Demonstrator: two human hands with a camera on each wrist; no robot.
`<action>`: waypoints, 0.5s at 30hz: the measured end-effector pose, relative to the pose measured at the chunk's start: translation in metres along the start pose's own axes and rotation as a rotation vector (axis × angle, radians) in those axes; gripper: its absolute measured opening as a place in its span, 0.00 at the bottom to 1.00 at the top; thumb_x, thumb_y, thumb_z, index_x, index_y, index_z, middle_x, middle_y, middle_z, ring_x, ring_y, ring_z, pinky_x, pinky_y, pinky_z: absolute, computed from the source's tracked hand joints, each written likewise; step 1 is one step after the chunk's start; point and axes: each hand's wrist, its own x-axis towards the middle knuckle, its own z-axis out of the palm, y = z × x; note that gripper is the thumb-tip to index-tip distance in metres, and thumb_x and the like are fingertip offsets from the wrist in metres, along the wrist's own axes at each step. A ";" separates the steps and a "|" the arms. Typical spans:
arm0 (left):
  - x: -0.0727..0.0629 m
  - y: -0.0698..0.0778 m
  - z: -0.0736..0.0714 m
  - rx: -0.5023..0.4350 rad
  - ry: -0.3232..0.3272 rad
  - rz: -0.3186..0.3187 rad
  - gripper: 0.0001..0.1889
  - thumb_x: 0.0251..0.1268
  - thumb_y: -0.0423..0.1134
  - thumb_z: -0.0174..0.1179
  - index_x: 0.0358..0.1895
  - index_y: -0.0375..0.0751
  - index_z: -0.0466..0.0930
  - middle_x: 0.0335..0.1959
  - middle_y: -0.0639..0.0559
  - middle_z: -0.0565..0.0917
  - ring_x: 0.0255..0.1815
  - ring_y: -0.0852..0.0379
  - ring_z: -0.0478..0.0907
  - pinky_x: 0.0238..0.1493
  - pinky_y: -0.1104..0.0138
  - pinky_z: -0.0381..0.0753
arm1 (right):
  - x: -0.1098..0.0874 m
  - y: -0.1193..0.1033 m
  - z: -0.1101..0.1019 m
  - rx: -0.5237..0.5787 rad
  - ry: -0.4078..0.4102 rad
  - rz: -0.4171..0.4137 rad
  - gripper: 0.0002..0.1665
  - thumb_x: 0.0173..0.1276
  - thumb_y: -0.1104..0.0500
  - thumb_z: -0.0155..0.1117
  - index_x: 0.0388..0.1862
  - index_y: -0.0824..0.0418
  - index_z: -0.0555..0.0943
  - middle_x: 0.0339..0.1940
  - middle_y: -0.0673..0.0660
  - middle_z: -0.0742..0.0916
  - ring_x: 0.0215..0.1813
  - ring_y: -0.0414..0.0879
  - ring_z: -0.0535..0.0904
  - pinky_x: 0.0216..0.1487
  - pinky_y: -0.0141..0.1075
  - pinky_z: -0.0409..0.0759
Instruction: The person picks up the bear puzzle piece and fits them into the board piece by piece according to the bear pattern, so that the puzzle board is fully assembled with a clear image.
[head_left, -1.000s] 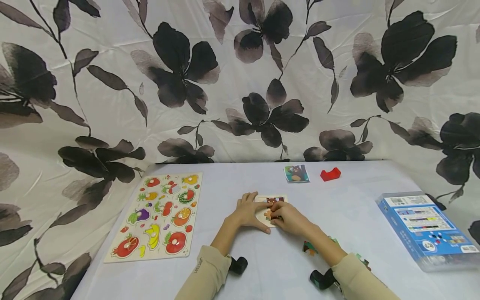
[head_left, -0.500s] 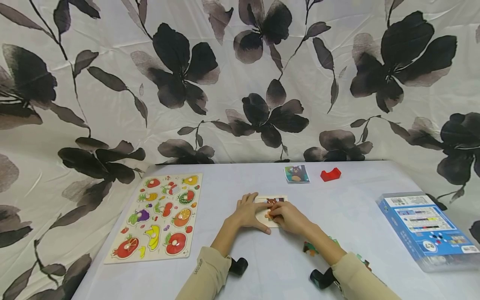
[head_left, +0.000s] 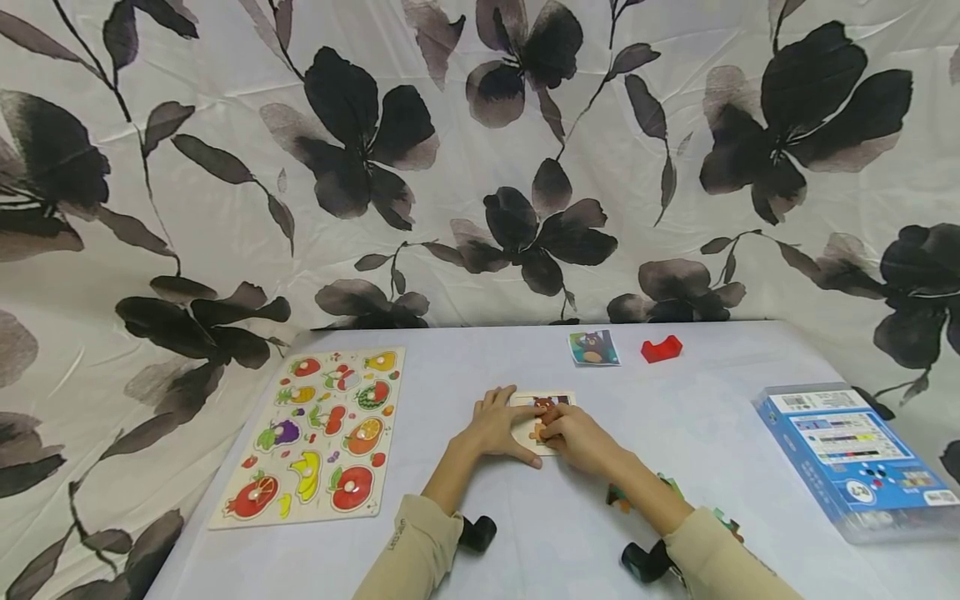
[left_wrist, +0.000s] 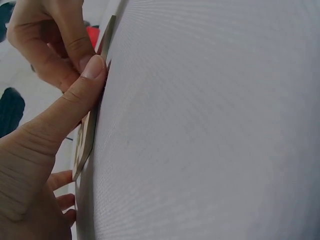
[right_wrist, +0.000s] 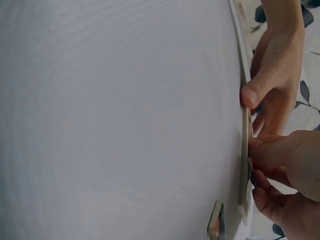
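A small pale wooden puzzle board (head_left: 522, 432) with a brown bear picture lies flat on the table, between both hands. My left hand (head_left: 489, 427) rests at its left side, fingers spread, the index reaching over the board. In the left wrist view the thumb (left_wrist: 75, 102) presses on the board's near edge. With curled fingertips, my right hand (head_left: 579, 435) pinches a small puzzle piece over the right half of the bear picture. In the right wrist view only a dark sliver of that piece (right_wrist: 251, 169) shows; the fingers hide the rest.
Loose puzzle pieces (head_left: 619, 498) lie under and beside the right forearm. A fruit peg board (head_left: 307, 433) is at left, a blue-labelled plastic box (head_left: 858, 458) at right. Farther back lie a bear picture card (head_left: 594, 347) and a red piece (head_left: 661, 348).
The left hand stays in place on the board. My right fingers shift slightly over the bear picture, and a bit more of its orange part shows.
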 end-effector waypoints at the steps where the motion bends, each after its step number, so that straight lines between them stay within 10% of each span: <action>1: 0.000 0.000 0.000 0.000 0.000 0.001 0.45 0.33 0.64 0.73 0.64 0.58 0.72 0.72 0.38 0.55 0.70 0.37 0.51 0.62 0.47 0.57 | 0.000 0.001 0.000 0.004 0.004 0.001 0.05 0.56 0.69 0.68 0.33 0.68 0.86 0.37 0.58 0.83 0.42 0.51 0.78 0.47 0.44 0.77; 15: 0.000 -0.002 0.001 0.017 -0.009 0.018 0.44 0.37 0.65 0.71 0.66 0.60 0.70 0.73 0.38 0.54 0.70 0.38 0.51 0.60 0.49 0.59 | -0.001 0.026 -0.026 0.224 0.208 0.153 0.26 0.55 0.68 0.70 0.52 0.74 0.76 0.39 0.62 0.83 0.38 0.50 0.81 0.40 0.40 0.81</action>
